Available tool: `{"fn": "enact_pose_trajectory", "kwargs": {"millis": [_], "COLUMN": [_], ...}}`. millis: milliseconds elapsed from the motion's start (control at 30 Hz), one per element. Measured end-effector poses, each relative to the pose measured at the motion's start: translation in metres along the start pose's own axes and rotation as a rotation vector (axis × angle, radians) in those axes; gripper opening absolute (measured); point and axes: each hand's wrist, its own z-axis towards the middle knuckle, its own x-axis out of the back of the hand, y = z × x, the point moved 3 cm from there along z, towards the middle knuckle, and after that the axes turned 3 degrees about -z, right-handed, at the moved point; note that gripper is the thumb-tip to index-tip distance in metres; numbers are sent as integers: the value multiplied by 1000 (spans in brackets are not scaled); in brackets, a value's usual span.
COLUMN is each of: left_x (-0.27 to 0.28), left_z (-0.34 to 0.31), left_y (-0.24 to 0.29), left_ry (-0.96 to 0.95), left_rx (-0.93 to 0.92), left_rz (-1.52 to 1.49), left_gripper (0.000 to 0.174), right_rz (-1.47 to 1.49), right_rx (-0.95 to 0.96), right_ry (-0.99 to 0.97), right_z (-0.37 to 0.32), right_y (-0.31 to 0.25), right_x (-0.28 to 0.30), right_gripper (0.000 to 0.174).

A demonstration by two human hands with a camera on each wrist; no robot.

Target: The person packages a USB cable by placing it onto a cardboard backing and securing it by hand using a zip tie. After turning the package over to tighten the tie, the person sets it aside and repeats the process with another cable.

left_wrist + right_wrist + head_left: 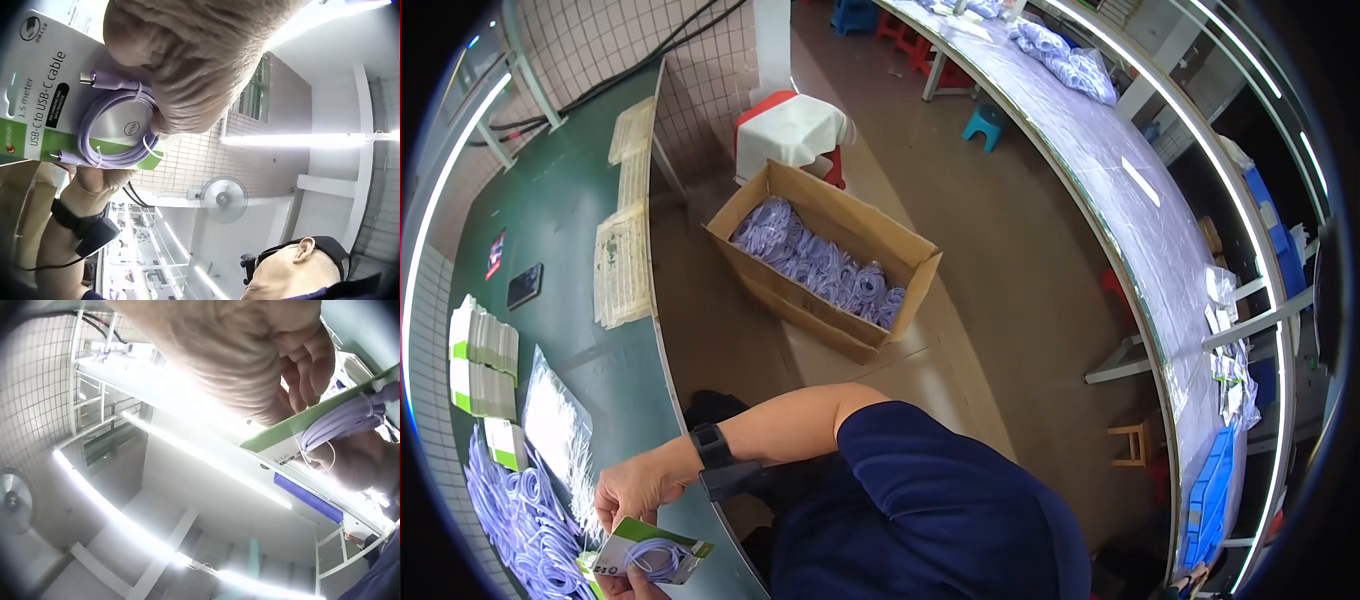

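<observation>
A white and green card carries a coiled lilac USB-C cable held with white ties. My left hand grips the card, its thumb pressed by the coil. At the card's opposite edge, my right hand holds on with bent fingers, partly hidden by the card in the left wrist view. Beside both hands lies a heap of loose lilac cables, along with a bundle of thin white ties.
Stacked white and green cards, a clear plastic bag and a phone lie on the green table. A cardboard box of coiled cables stands on the floor beyond the table's edge, near a covered stool.
</observation>
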Motion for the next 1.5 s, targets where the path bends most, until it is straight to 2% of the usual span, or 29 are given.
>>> {"fn": "enact_pose_trajectory", "kwargs": {"millis": [100,233,400,500,600,667,800,900,933,1033,1067,1167,1333,1433,1500], "left_x": [-12,-15,-20,-16,5,3,-2,-2,-2,-21,-19,-13,8,6,7], "left_z": [3,9,11,13,18,19,16,16,15,14,13,19,23,20,19], "left_y": [14,8,17,13,-19,-14,-7,-7,-8,16,15,2,-30,-30,-28], "left_ry": [-50,-115,-113,-112,-105,-109,-38,-107,-108,0,-3,-6,27,92,102], "left_rx": [-30,-88,-73,-66,-62,-60,-52,-177,-178,-107,-102,-39,54,-69,-41], "left_rz": [-1,-42,-66,-69,13,56,-7,156,154,-165,-162,-457,-454,-330,-326], "left_gripper": [25,27,27,25,24,23,23,24,24,21,21,19,21,24,25], "right_rz": [-52,-64,-76,-96,-100,-98,-301,-581,-583,-945,-940,-944,-944,-699,-612], "right_rx": [30,19,29,41,35,36,174,148,149,495,492,485,534,462,449], "right_ry": [3,0,9,-2,-46,-63,-51,212,214,325,327,290,296,334,317], "right_z": [-3,-1,0,5,13,20,28,23,25,35,38,48,56,55,49], "right_y": [-4,-2,-9,-6,1,6,5,-11,-10,-16,-13,-9,0,-2,-8], "right_x": [6,16,12,12,15,15,14,18,17,16,14,5,-2,3,-9], "right_gripper": [25,24,22,20,19,18,13,12,12,14,14,15,16,14,14]}}
